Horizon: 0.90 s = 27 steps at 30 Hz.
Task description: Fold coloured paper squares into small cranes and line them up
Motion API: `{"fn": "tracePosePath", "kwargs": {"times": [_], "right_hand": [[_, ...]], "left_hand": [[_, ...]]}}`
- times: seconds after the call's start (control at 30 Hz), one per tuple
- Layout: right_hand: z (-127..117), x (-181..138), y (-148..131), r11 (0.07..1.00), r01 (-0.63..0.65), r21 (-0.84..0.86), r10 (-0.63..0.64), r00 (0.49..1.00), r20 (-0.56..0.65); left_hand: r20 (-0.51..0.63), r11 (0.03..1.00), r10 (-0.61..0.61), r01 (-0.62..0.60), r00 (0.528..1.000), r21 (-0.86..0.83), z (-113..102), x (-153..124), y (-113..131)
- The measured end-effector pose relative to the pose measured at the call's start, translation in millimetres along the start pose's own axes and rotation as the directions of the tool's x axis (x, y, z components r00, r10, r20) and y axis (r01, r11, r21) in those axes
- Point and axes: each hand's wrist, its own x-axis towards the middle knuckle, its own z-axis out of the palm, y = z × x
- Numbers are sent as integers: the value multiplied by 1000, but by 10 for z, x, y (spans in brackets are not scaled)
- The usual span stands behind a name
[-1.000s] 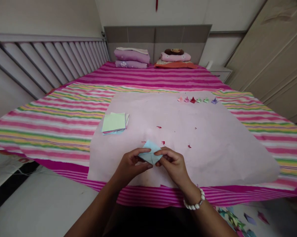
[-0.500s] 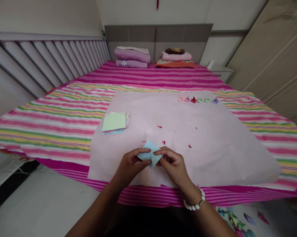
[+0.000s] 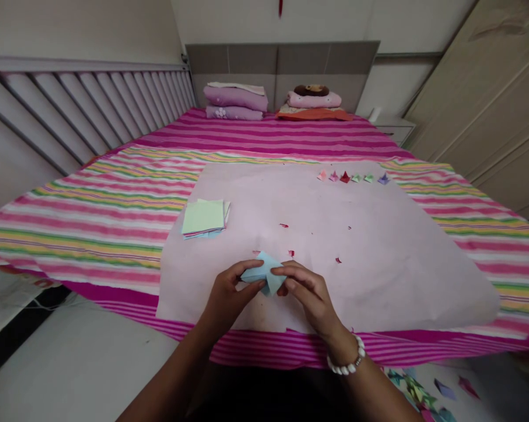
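Blue folded paper turned slightly; left hand, right hand fingers still pinching it.

A bed covered in a pink, yellow and green striped sheet fills the room. At its far end stands a grey padded headboard, with folded purple bedding and a pink and orange pile just before it. Left of the bed runs a white slatted rail; right of it stand pale wardrobe doors and a white nightstand. Plain walls, soft daylight.
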Motion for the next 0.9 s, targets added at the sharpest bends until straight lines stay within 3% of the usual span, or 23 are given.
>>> {"fn": "tracePosePath", "kwargs": {"times": [0.23, 0.4, 0.53, 0.63, 0.7, 0.83, 0.9], "right_hand": [[40, 31, 40, 988, -10, -157, -10, 993, -122], [45, 28, 73, 985, -48, -167, 24, 989, -143], [39, 43, 74, 967, -26, -252, -13, 989, -151], [32, 56, 57, 965, 15, -261, -54, 988, -143], [26, 60, 45, 969, 19, -248, -57, 987, -149], [25, 53, 45, 980, -62, -188, 29, 984, -173], [38, 45, 58, 980, -140, -139, 111, 973, -201]], "left_hand": [[-36, 968, 156, -145, 987, 202, 17, 8, -13], [-45, 957, 222, -209, 974, 199, 6, 24, -29], [6, 983, 148, -147, 989, 108, -4, 20, -14], [66, 1000, 19, -18, 998, -19, 5, 20, -1], [48, 997, -42, 45, 998, -66, 15, 25, 5], [-63, 986, -105, 96, 993, -135, 29, 41, -1], [-61, 965, -134, 116, 989, -236, 50, 39, -13]]}}
